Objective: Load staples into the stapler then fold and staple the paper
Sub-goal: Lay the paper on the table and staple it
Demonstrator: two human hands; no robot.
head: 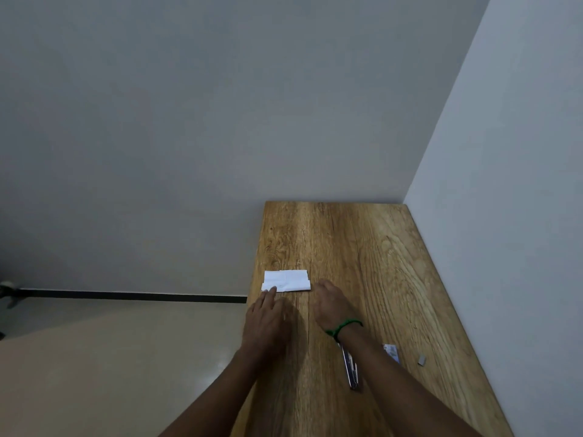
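Note:
A folded white paper (286,281) lies flat on the wooden table (362,247) near its left edge. My left hand (268,316) rests palm down just below the paper, its fingertips touching the paper's lower left corner. My right hand (331,302), with a green band at the wrist, hovers beside the paper's right end, fingers curled down, holding nothing I can see. The metal stapler (351,370) lies on the table partly under my right forearm. A small staple box (392,352) and a short strip of staples (421,360) lie to its right.
Grey walls close the table's far side and right side. The table's left edge drops to a pale floor (110,357) with a dark skirting line.

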